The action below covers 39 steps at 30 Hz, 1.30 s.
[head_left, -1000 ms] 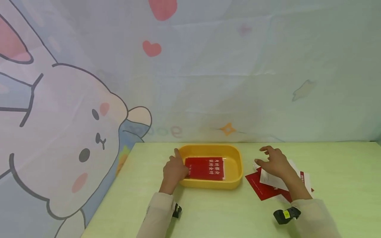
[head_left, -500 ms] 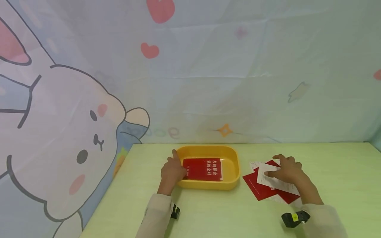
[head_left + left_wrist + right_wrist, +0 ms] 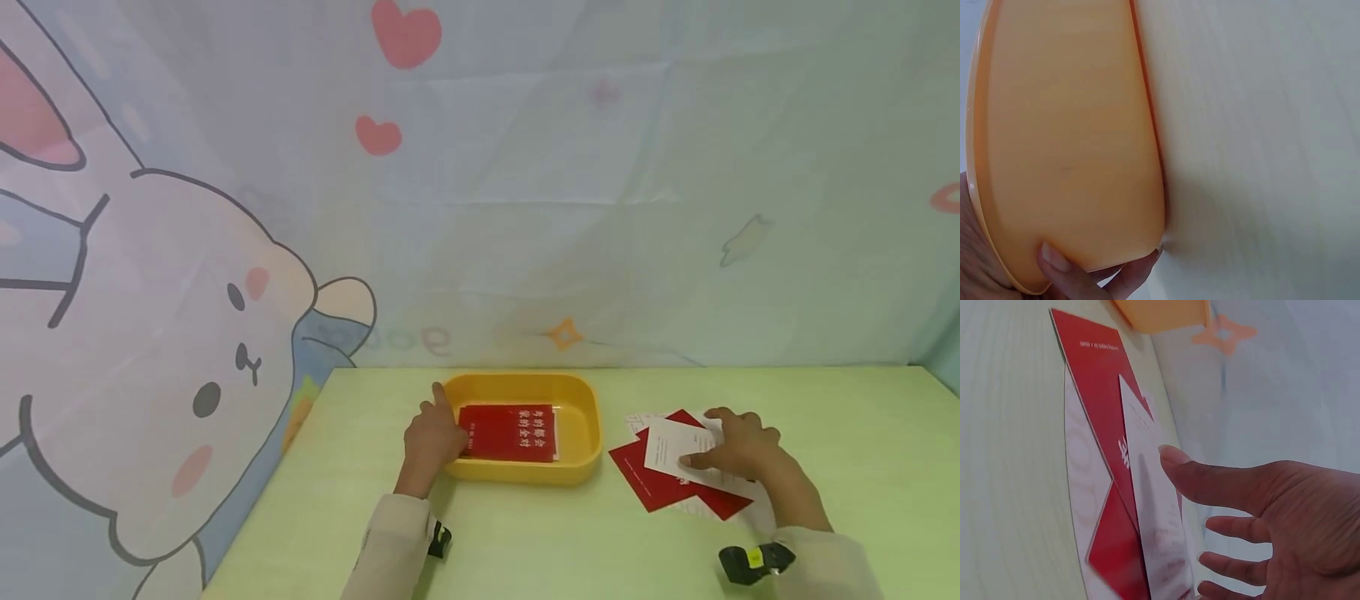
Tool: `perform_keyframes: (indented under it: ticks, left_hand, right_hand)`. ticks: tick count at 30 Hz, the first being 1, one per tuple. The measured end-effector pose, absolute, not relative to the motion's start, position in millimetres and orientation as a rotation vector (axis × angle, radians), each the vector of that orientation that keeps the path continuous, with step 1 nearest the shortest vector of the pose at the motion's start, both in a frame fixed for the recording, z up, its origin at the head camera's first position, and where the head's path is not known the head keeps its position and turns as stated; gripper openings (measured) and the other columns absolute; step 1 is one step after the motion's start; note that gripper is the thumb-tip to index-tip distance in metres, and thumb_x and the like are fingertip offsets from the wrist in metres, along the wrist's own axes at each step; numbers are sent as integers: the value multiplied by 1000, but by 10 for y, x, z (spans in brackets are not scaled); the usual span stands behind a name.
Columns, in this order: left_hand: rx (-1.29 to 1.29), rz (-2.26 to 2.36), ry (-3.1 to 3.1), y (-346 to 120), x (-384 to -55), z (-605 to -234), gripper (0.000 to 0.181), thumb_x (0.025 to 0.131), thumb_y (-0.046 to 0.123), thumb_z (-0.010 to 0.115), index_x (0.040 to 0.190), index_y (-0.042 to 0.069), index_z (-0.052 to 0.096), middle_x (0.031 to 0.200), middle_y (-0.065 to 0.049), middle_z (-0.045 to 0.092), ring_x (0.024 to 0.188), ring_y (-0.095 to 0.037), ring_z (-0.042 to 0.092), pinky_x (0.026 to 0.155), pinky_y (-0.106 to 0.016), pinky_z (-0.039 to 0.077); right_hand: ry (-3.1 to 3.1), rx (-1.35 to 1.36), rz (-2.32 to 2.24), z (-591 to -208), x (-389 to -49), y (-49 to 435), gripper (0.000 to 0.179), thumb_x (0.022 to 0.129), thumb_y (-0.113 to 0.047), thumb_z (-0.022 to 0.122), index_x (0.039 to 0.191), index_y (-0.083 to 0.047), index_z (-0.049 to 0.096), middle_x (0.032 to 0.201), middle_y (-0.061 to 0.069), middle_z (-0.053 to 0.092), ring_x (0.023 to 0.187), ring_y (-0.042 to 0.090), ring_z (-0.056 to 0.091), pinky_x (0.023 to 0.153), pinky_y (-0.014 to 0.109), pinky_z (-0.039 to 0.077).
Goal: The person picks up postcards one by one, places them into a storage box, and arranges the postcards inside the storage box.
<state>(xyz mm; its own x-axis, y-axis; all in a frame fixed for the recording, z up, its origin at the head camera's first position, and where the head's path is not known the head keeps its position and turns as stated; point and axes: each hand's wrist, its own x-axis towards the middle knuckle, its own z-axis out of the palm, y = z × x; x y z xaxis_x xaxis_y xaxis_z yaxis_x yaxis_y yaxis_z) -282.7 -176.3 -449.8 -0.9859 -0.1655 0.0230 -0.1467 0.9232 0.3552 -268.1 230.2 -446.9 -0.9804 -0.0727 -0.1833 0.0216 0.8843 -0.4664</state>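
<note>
In the head view my left hand [image 3: 433,432] grips the left end of a yellow plastic tray [image 3: 588,442]. The left wrist view has the thumb [image 3: 1060,265] against the outer wall of the tray [image 3: 1072,137], with other fingers by its lower corner. A red card [image 3: 495,433] with white characters lies inside, on a paler one. My right hand [image 3: 746,450] is over a loose pile of cards, fingers spread and thumb apart. On top of that pile lies a white card [image 3: 675,450] with small print, its surface right by the thumb; red cards [image 3: 641,479] fan out beneath.
The pale green table [image 3: 540,533] carries the tray and the pile, with a gap between them. Behind its far edge hangs a cloth backdrop [image 3: 525,250] with a cartoon rabbit and hearts. A black wrist camera [image 3: 753,562] sits below the right hand.
My right hand has moved rightward across the card pile, uncovering more of the white card's left part. My left hand has stayed on the tray. The head view has shifted slightly.
</note>
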Motion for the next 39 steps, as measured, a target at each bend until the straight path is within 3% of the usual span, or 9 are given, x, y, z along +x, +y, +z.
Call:
perform_keyframes:
  ticks: [8, 18, 23, 32, 36, 39]
  left_hand:
    - [256, -544, -3034, -1778, -2809, -4503, 85, 85, 19, 68, 154, 0, 22, 124, -28, 56, 66, -29, 56, 61, -42, 54]
    - [244, -554, -3023, -1752, -2782, -4466, 85, 84, 18, 69, 153, -1, 24, 124, -29, 56, 71, -32, 59, 64, -46, 55]
    - [242, -563, -3020, -1739, -2786, -4468, 85, 83, 18, 69, 153, 0, 25, 123, -29, 56, 69, -31, 58, 63, -45, 55]
    - [240, -531, -3020, -1737, -2822, -4478, 85, 83, 19, 69, 153, 0, 25, 121, -28, 57, 66, -30, 58, 62, -44, 55]
    - [254, -530, -3022, -1740, -2822, -4476, 85, 83, 20, 69, 153, 0, 25, 121, -27, 57, 68, -31, 58, 65, -45, 56]
    - [256, -536, -3027, -1741, -2824, -4479, 85, 84, 20, 69, 153, 0, 24, 122, -27, 57, 67, -30, 58, 64, -45, 55]
  right_hand:
    - [2843, -46, -645, -4569, -2660, 2427, 107, 69, -50, 84, 139, 13, 34, 126, 50, 33, 109, 65, 32, 87, 70, 42]
    - [2856, -15, -605, -4569, -2620, 2480, 113, 64, -53, 86, 136, 16, 35, 122, 49, 32, 107, 63, 29, 85, 73, 43]
    - [2860, -10, -628, -4588, -2630, 2513, 112, 61, -55, 88, 132, 15, 38, 119, 47, 32, 105, 62, 27, 82, 67, 44]
    - [2921, 27, -706, -4621, -2652, 2542, 109, 59, -50, 90, 133, 10, 36, 121, 48, 22, 105, 63, 21, 82, 66, 40]
    - [2948, 12, -751, -4598, -2656, 2525, 103, 63, -42, 90, 135, 4, 33, 123, 48, 20, 103, 64, 27, 85, 67, 42]
    - [2948, -8, -774, -4594, -2664, 2527, 99, 65, -39, 89, 136, 2, 32, 120, 48, 26, 99, 61, 37, 84, 67, 49]
